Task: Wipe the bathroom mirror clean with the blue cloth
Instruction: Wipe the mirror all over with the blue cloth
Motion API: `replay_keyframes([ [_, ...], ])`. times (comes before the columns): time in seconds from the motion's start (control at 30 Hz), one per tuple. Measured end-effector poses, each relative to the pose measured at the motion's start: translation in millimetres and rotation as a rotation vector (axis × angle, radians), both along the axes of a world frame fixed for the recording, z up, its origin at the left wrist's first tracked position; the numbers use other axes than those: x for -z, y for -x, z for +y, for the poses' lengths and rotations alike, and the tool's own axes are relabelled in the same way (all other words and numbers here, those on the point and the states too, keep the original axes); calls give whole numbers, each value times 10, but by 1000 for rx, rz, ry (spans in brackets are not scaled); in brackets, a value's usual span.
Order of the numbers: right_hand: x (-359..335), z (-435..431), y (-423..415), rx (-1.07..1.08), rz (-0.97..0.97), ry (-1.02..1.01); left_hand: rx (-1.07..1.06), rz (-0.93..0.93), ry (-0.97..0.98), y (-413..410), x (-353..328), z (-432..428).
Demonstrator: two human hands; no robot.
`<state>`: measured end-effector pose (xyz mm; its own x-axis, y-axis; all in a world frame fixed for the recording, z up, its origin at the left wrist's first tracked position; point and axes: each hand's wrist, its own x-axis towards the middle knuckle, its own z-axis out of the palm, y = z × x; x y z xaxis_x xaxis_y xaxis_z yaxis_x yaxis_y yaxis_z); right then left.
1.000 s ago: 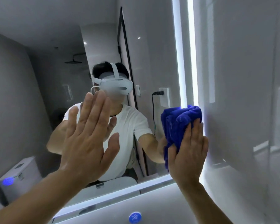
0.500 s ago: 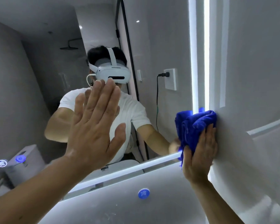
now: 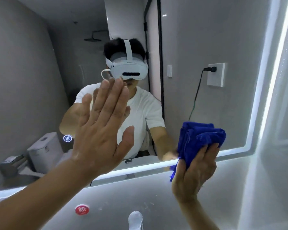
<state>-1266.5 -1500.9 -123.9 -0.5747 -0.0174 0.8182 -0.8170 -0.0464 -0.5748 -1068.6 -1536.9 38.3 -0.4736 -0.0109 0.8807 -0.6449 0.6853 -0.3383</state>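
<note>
The bathroom mirror [image 3: 198, 39] fills most of the view, with a lit strip along its bottom and right edges. A bunched blue cloth [image 3: 199, 140] is pressed against the glass near the lower right corner, over the bottom lit strip. My right hand [image 3: 193, 173] grips the cloth from below, fingers spread over it. My left hand [image 3: 100, 130] is flat against the mirror at the centre, fingers open and pointing up, holding nothing. The reflection shows a person in a white shirt with a white headset.
Below the mirror is a grey wall panel [image 3: 123, 196] with a red round button [image 3: 82, 209] and a white tap tip [image 3: 135, 218] at the bottom edge. A grey side wall [image 3: 276, 163] stands to the right. A toilet and a wall socket show only as reflections.
My right hand has moved the cloth down and left from the mirror's right lit edge to the bottom strip. The view has tilted down. My left hand stays flat on the glass.
</note>
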Motion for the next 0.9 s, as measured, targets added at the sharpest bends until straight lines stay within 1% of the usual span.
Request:
replay_keyframes([
  [0.17,22,-127,-553,-28,-48,-65,-23,15,-48,-447,35,-51],
  [0.33,55,-259,-1000,-40,3,-96,-75,16,-63,-885,3,-161],
  [0.5,54,-376,-1455,-70,24,-94,-73,35,-49,-1445,-32,-262],
  [0.7,10,-417,-1613,-18,-39,-106,-91,48,-71,-1966,-52,-391],
  [0.9,47,-421,-1640,-54,-9,-108,-46,84,-56,-1921,-85,-406],
])
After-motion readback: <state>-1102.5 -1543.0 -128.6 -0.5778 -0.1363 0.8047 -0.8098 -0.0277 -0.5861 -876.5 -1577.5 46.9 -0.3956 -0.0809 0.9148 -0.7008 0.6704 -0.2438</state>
